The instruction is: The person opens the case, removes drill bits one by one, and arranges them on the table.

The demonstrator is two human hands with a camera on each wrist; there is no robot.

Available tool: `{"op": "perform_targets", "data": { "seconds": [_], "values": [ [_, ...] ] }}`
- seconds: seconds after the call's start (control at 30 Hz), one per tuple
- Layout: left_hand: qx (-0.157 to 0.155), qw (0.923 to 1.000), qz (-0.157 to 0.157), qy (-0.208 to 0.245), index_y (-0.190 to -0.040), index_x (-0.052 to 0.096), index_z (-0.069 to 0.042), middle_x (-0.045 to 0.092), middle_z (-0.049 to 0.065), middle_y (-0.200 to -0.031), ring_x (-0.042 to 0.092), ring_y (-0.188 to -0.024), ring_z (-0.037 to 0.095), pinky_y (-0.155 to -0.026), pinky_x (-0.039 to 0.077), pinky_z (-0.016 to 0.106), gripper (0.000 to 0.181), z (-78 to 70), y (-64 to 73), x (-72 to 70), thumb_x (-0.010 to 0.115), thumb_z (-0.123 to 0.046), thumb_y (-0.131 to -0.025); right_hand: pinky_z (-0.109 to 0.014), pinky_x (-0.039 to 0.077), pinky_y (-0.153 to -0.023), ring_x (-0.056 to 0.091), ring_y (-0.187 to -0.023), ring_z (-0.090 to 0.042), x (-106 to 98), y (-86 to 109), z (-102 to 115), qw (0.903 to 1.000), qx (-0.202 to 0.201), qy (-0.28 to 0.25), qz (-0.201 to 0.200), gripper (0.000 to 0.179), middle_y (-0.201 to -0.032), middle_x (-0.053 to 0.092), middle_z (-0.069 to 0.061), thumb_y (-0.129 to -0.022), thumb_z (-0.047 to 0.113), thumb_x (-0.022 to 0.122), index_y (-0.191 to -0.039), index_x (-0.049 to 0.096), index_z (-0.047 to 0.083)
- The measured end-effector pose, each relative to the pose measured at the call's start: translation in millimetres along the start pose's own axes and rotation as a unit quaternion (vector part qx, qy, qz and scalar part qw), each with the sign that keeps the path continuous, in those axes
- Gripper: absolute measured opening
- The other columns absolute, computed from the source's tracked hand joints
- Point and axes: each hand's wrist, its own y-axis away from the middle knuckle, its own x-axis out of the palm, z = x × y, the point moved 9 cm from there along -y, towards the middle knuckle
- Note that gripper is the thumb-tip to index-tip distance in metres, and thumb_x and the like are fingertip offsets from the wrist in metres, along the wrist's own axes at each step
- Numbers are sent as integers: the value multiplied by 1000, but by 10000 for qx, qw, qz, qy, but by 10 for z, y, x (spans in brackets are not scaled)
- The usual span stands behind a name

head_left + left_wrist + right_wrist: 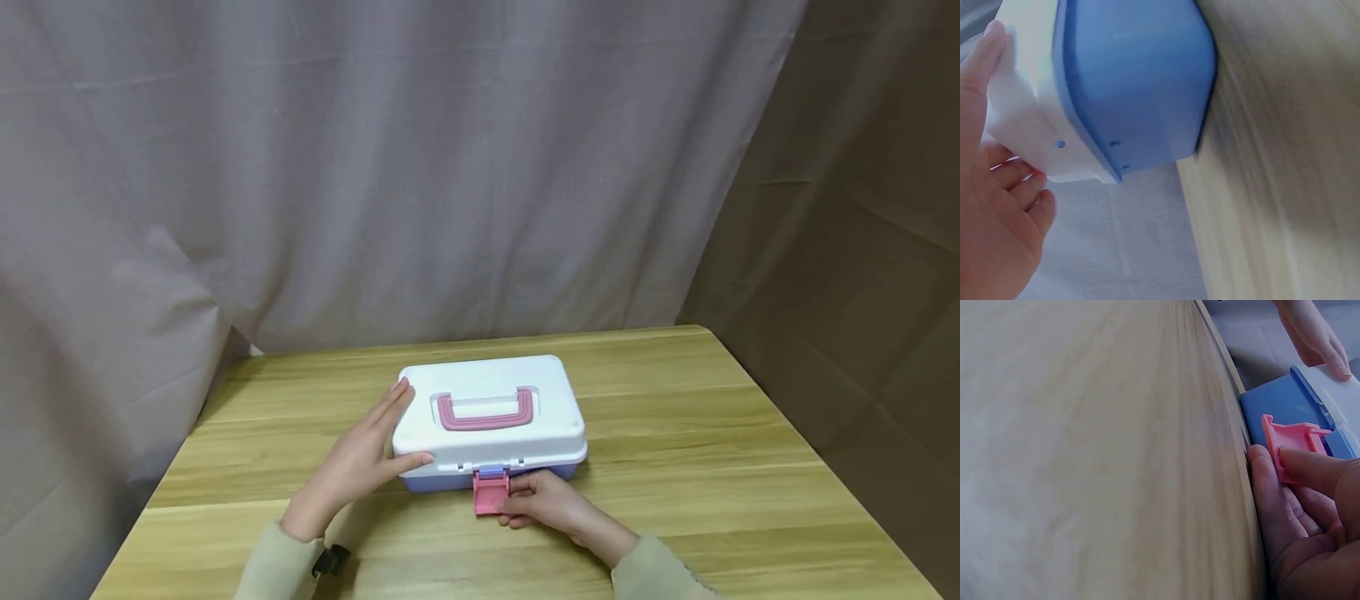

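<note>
A storage box with a white lid (487,375) and a blue base (1141,81) stands on the table, its lid down. A pink carry handle (486,422) lies folded flat on top. At the front, the pink latch (491,497) is swung outward, away from the box wall. My right hand (551,505) pinches this latch between thumb and fingers; the right wrist view shows the thumb on its inner face. My left hand (358,460) rests on the lid's left end, fingers extended along the side and thumb at the front corner.
The box sits on a wood-grain table (705,467). Grey curtain (375,183) hangs behind the table's far edge, with a darker brown drape (847,250) at the right. A black band (331,560) shows at the left wrist.
</note>
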Motion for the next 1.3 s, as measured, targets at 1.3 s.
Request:
{"op": "perform_targets", "data": {
  "seconds": [1.3],
  "values": [
    [-850,9801,-1104,1412,-133,65,-8,63,13,-135,58,-125,35,-106,43,53,57,-30,-400,-562,69,-48,-94,-25,54,-70,64,-78,-11,-5,72,52,9955,-330,879,-106,23,-89,74,-10,-85,5,77,-104,74,-7]
  ]
}}
